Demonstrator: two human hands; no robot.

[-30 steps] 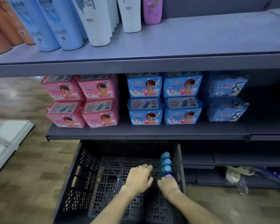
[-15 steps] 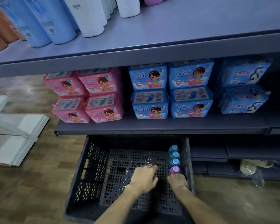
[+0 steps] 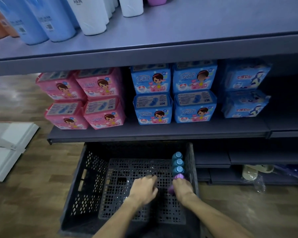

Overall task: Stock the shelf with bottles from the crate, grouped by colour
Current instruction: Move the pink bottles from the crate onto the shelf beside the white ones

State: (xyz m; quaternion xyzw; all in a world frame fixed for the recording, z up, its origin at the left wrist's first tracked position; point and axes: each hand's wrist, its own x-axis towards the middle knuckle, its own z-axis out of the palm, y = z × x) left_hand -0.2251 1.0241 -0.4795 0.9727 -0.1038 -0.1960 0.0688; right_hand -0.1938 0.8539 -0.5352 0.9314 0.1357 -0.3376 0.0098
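A dark perforated crate [image 3: 86, 177] sits on the floor under the shelves. Along its right wall stand three teal bottles with blue caps [image 3: 178, 163] in a row, and nearest me a purple bottle [image 3: 179, 177]. My right hand [image 3: 182, 190] grips the purple bottle's body, with the cap showing above my fingers. My left hand [image 3: 144, 188] hovers low over the crate floor beside it, fingers loosely curled, holding nothing. On the top shelf [image 3: 196, 26] stand orange, blue, white and purple bottles grouped by colour at the left.
The middle shelf [image 3: 162, 133] carries stacked pink packs [image 3: 83, 98] and blue packs [image 3: 174, 93]. White boards [image 3: 9, 146] lie on the wooden floor at the left. A clear plastic bottle [image 3: 255, 179] lies under the bottom shelf at the right.
The view shifted a little closer and to the left. My right hand has closed round the purple bottle. My left hand stays over the crate floor.
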